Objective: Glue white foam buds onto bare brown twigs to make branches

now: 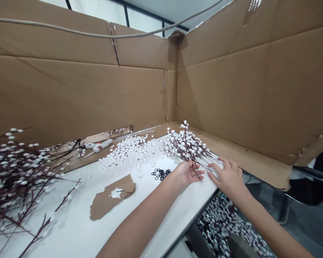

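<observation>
My left hand point(187, 174) is closed around the thin dark stems of an artificial white berry branch. More white berry branches point(187, 143) lie in a bunch just behind it, their stems pointing right. At the table's right edge, my right hand point(228, 176) has its fingers apart beside the stem ends. Its thumb and index finger come close to the stems; whether they touch one, I cannot tell. A small pile of black rubber rings point(161, 174) lies on the white table point(183, 211), left of my left hand.
Loose white berries point(129, 148) are spread along the table's back, near a glue gun point(99, 145). A torn cardboard piece point(107, 200) bears a white blob. Berry branches point(13, 179) crowd the left. Cardboard walls point(78, 96) stand around. More berries point(226, 222) are below the right edge.
</observation>
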`<state>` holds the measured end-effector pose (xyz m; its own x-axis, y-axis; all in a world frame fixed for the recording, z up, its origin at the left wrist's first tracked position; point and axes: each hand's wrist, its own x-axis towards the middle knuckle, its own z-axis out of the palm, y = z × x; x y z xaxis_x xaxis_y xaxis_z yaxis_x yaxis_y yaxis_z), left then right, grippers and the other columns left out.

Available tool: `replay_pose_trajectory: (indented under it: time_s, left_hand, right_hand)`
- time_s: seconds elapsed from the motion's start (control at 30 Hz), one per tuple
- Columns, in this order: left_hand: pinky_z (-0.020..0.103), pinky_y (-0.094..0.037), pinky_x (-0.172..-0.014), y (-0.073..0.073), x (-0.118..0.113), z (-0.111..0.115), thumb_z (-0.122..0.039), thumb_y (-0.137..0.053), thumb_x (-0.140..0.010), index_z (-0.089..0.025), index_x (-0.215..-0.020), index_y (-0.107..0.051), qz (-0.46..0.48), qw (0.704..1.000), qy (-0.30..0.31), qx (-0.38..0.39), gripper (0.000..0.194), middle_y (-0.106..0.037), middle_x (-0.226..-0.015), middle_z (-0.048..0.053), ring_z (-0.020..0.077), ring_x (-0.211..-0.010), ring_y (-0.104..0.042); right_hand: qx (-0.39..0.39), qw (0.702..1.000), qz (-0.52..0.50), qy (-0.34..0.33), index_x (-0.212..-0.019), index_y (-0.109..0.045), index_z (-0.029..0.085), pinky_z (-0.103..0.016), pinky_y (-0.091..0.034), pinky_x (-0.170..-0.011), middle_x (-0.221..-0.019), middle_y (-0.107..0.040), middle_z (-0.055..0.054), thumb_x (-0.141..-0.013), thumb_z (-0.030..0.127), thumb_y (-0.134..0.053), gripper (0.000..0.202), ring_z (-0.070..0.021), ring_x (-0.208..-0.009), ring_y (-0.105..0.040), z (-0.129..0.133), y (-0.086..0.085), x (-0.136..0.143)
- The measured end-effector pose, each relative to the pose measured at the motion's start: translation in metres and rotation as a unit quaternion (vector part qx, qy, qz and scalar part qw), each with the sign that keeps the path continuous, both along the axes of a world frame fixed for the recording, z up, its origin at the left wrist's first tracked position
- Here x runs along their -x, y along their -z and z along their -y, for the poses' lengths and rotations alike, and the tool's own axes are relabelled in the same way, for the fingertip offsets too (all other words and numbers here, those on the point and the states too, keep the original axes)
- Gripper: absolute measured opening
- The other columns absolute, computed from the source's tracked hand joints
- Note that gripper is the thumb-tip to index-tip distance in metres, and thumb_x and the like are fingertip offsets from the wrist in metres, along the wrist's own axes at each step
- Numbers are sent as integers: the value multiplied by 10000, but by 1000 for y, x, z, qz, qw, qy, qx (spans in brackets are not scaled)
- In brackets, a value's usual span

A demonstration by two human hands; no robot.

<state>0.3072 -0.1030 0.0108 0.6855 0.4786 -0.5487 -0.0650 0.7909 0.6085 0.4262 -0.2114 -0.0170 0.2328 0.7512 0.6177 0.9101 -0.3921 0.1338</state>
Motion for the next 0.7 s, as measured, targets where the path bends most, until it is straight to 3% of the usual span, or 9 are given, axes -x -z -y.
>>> replay_pose_trajectory:
  time_s: [0.2, 0.47, 0.7]
  left_hand:
    - [314, -462, -624, -2, 2, 0, -259, -359, -912, -138, -784, -532, -5, 1000, -3, -4, 247, -548, -651, -3, 155, -666, -593]
    - [330, -501, -689, 1, -1, 1, -317, -489, -859, -133, -1044, -545, 9, 1000, -21, 1, 267, -593, -984, 59, 150, -803, -588]
    - [321, -500, -670, -5, -1, 6, -311, -472, -868, -140, -1066, -532, 38, 998, -48, 6, 269, -587, -983, 57, 148, -791, -585]
  right_hand:
    - [3, 1000, -7, 15, -788, -664, 208, -399, -342, -732, -1095, -563, -136, -799, 239, -539, 129, -302, -971, -452, -10, 1, 2]
    - [-11, 999, -50, 12, -715, -638, 192, -375, -353, -671, -1042, -586, -122, -826, 212, -473, 200, -288, -932, -455, -13, 7, -2]
    - [-52, 993, -103, 7, -703, -659, 224, -339, -357, -628, -995, -593, -87, -817, 287, -497, 208, -268, -878, -470, -3, 13, 17]
